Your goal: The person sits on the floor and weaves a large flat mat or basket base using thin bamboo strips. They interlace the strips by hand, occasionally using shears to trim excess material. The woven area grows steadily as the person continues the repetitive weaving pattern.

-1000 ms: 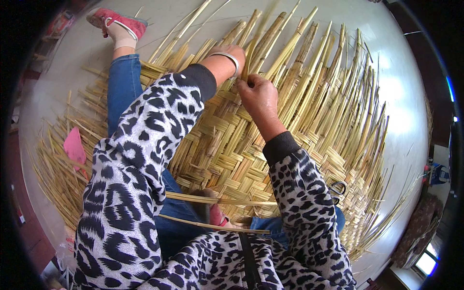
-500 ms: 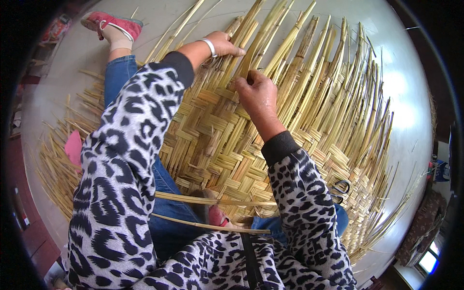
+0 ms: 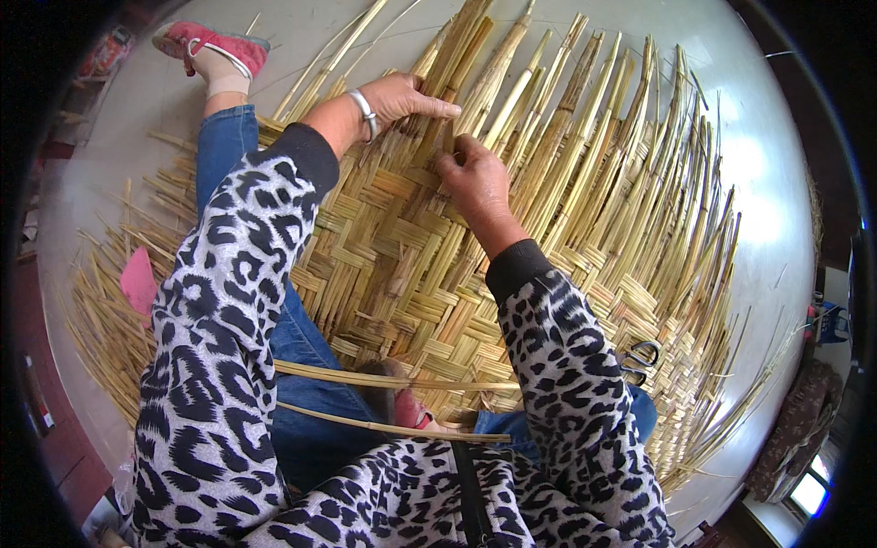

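A half-woven mat (image 3: pixel 375 274) of flattened, yellow-brown reed strips lies before me, its loose strip ends fanning out along the far side. My left hand (image 3: pixel 393 100), with a silver bangle on the wrist, is at the far edge of the weave. Its thumb reaches across a bunch of upright reed strips (image 3: pixel 454 57), and its fingers are partly hidden behind them. Just to the right and nearer, my right hand (image 3: pixel 477 183) is closed in a pinch on the reed strips at the edge of the weaving. Its fingertips are partly hidden.
Black-handled scissors (image 3: pixel 642 356) lie on the mat near my right knee. Two loose reed strips (image 3: pixel 393 379) cross my lap. My outstretched leg ends in a pink shoe (image 3: pixel 215 47) at the far left. A pink piece (image 3: pixel 139 280) lies among strips on the pale floor (image 3: pixel 767 183).
Both hands have shifted slightly left, the left one also a little nearer. The strips between them have swung left, uncovering more of the pale strips to their right.
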